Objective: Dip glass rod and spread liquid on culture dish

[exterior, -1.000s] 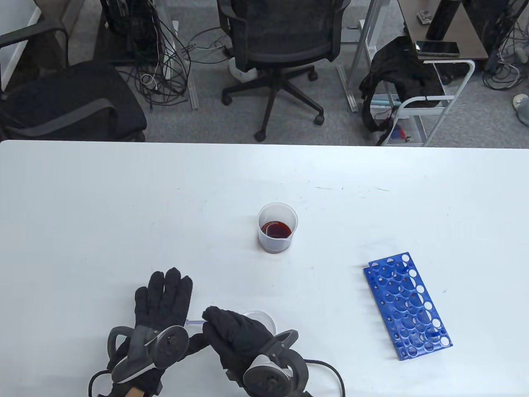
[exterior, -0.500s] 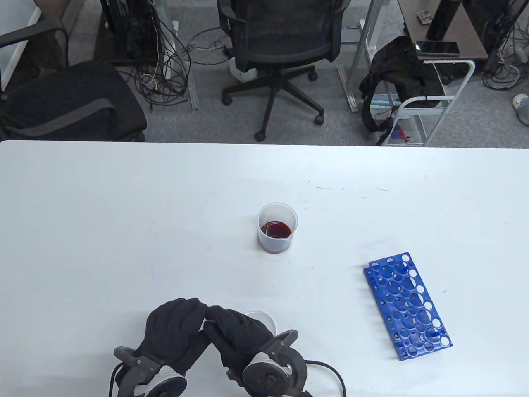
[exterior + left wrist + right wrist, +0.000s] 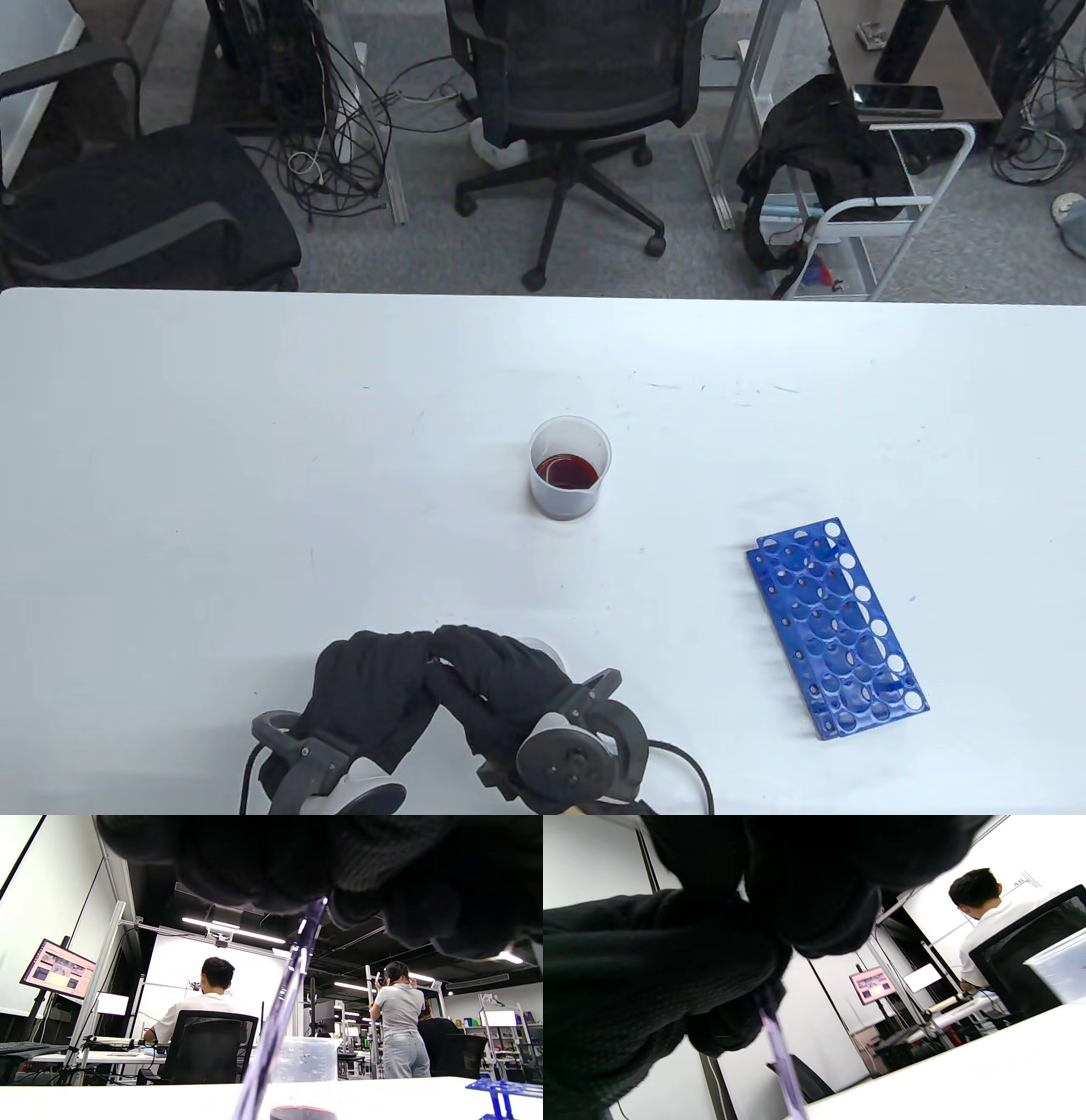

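Note:
A purple-tinted glass rod slants down from gloved fingers in the left wrist view; it also shows in the right wrist view. In the table view the hands hide it. My left hand and right hand meet fingertip to fingertip near the table's front edge and both seem to pinch the rod's upper end. The clear culture dish peeks out from behind the right hand. A clear beaker with dark red liquid stands mid-table, well beyond both hands, and shows in the left wrist view.
A blue test tube rack lies flat on the white table to the right of the hands; its edge shows in the left wrist view. Office chairs and a cart stand beyond the table's far edge.
My left hand, flat and open on the table a second ago, has turned over and closed against the right hand's fingertips at the rod. Both hands have shifted slightly right.

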`<state>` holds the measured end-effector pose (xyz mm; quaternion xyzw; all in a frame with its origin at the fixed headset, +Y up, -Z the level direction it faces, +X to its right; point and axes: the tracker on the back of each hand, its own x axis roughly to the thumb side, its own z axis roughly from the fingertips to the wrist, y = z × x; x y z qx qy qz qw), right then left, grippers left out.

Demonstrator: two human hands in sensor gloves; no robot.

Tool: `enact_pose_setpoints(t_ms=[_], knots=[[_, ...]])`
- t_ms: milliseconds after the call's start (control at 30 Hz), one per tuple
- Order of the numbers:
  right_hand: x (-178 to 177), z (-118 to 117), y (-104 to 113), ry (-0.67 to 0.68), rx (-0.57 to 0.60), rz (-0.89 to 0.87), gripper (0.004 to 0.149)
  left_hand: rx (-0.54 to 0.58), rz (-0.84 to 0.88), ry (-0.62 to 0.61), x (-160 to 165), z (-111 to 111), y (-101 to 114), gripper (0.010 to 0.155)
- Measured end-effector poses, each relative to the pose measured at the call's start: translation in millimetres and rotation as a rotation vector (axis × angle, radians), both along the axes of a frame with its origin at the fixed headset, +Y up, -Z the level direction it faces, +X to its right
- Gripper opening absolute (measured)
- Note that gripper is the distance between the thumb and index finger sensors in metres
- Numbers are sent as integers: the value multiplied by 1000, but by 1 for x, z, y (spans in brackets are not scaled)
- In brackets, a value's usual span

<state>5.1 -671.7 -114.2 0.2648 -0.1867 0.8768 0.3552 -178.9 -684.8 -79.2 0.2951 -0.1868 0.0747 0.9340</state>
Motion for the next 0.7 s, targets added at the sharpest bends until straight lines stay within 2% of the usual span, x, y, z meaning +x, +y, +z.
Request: enact_pose_setpoints(t_ms=[133,167,233,400,567,633,700], knots=[[18,-13,4,21,-87,118,68,-3,-25,4,0,-1,-3,45],[24,-19,2,44,-146,218,75,-1,-23,7,0,-1,-2,45],[29,-24,-3,66,-187,323,86,-2,-16,10,0,-1,-2,45],[41,-35,-41,154,-307,591,104,-2,-11,31,-3,-1,-1,43],[44,-39,-92,179,-443,867,107,-12,4,45,-7,-3,0,42],[45,-40,-114,202,-497,910,106,-21,13,51,-9,-3,0,42],[46,-40,-124,227,-536,919,104,-41,20,59,-10,-4,-1,41]])
